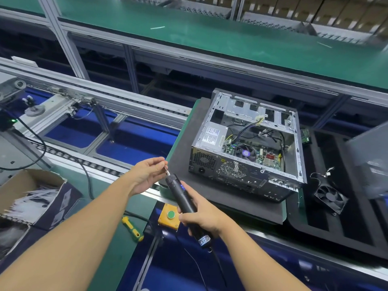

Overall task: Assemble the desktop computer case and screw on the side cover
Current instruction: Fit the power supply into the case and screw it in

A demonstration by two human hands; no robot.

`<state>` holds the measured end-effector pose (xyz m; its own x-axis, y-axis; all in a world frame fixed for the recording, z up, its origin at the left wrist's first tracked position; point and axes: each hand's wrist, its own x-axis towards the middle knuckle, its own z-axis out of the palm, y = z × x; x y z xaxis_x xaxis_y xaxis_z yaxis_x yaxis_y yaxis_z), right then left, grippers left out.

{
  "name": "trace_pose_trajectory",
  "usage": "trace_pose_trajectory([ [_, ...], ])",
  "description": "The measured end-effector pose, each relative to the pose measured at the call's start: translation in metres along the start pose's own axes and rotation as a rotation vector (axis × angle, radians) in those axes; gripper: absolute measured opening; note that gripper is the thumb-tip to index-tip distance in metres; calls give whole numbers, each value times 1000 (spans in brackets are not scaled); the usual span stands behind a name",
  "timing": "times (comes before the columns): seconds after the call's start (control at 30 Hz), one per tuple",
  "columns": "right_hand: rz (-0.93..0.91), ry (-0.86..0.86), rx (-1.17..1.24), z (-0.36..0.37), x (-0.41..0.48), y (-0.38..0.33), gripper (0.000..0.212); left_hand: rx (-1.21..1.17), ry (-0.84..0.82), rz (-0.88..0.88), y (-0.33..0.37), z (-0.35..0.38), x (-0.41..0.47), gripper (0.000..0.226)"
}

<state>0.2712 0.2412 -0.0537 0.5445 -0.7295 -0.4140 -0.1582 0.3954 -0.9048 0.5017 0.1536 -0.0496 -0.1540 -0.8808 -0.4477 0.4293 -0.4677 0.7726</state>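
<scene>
Right hand (201, 219) curls round a black electric screwdriver (182, 197), tilted up and left, while the left hand (144, 175) pinches its bit (167, 171). Beyond them, the computer case (247, 148) lies open-sided on a dark foam pad (231, 208), a loose fan (330, 198) to its right.

Single wide-angle view worn on my head, looking forward and down over my forearms at the conveyor line (126, 114); its straight rails bow toward the frame edges. My left hand (147, 175) and right hand (201, 217), both on the electric screwdriver (180, 194), sit close below centre. The open computer case (231, 171) is just beyond, and the green bench (210, 38) lies farther off across the top.
</scene>
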Motion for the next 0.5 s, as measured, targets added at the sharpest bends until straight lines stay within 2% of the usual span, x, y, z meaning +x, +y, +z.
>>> trace_pose_trajectory([
  [0.13, -32, 42, -1, -3, -2, 6, 99, -90, 0, -114, -3, 14, 2, 21],
  [0.3, -69, 147, 15, -7, -4, 20, 105, -76, 34, -134, -6, 45, 8, 49],
  [0.4, -100, 218, -16, -11, -6, 25, 106, -18, 45, -141, -7, 61, 14, 47],
  [0.5, -138, 249, -8, -13, -11, 31, 105, 77, 54, -163, -9, 73, 19, 34],
])
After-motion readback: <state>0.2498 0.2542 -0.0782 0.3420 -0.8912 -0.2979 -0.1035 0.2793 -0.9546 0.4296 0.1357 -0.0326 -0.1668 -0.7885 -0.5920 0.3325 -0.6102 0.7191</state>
